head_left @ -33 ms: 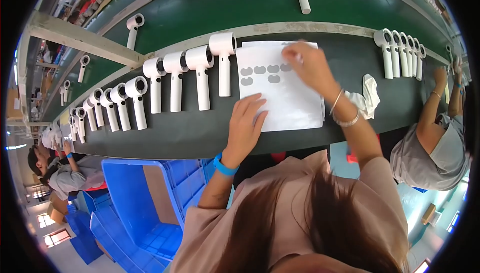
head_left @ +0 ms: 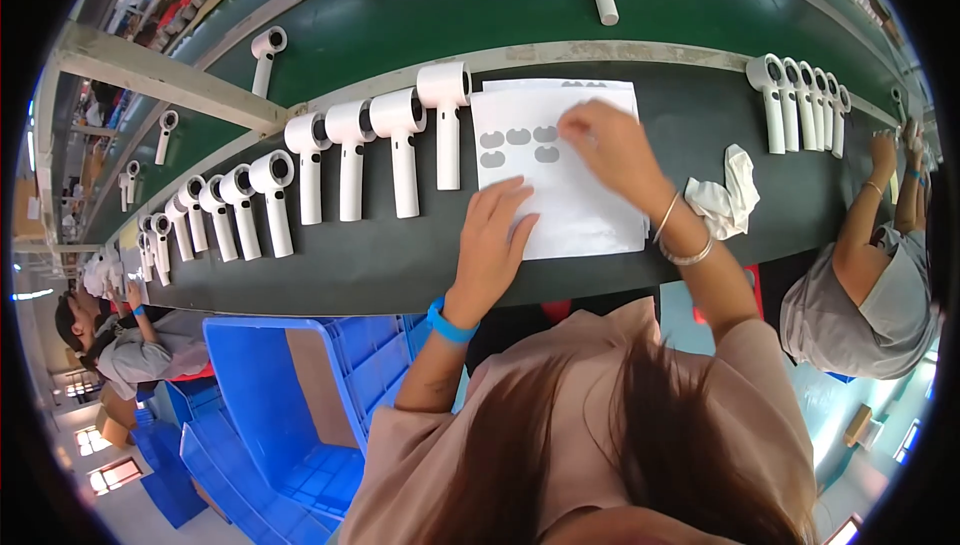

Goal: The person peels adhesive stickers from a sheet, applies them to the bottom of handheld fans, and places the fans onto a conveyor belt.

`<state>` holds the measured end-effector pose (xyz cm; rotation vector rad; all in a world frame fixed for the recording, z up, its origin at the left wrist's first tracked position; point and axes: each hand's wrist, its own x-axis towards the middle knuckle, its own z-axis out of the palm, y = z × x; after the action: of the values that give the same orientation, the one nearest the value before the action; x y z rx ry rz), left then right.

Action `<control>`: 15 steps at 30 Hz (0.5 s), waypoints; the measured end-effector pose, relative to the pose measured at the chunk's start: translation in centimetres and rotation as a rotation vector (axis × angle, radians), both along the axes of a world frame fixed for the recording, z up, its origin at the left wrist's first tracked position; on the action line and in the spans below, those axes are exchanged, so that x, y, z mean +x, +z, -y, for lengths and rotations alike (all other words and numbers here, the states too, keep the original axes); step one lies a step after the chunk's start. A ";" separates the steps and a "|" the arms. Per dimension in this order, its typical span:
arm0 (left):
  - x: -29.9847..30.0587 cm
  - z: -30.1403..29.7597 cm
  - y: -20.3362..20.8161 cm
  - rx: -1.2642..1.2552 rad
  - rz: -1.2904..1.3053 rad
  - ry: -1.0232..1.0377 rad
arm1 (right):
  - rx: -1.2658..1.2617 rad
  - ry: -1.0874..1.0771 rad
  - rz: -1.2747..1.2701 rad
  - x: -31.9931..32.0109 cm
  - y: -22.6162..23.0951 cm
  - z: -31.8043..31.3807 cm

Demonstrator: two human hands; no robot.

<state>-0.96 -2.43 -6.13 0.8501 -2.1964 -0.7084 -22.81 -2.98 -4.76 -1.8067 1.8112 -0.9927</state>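
My left hand lies flat and open on the white sticker sheet; my right hand pinches its upper part, just right of the grey stickers.

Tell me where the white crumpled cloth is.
In the head view, the white cloth lies on the dark table, just right of the right hand's wrist and the sticker sheet.

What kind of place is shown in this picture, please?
Most likely a factory assembly line. White dryer-shaped housings lie in rows on a long green conveyor bench, the person's hands work on a white sheet of grey stickers, and co-workers sit on both sides.
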 end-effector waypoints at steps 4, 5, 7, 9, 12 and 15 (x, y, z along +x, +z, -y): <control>-2.5 2.2 -0.2 -0.087 0.035 -0.027 | -0.198 -0.179 -0.213 2.9 -2.2 -2.1; -2.7 2.5 -0.4 -0.088 0.105 -0.012 | -0.250 -0.200 -0.229 3.4 -2.3 -2.2; -2.8 2.8 -0.7 -0.095 0.173 0.002 | -0.169 -0.191 -0.169 3.2 -2.2 -2.1; -2.8 2.9 -0.9 -0.078 0.182 0.004 | -0.088 -0.186 -0.110 3.0 -2.3 -2.0; -2.8 2.7 -0.8 -0.077 0.188 0.010 | -0.050 -0.168 -0.043 3.2 -2.6 -2.1; -2.8 2.6 -1.0 -0.088 0.198 0.020 | -0.107 -0.293 0.028 4.0 -2.4 -2.2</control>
<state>-3.74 -4.99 -7.17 0.9295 -2.3719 -0.5329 -18.78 -0.81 -7.21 -1.6055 2.0825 -1.2361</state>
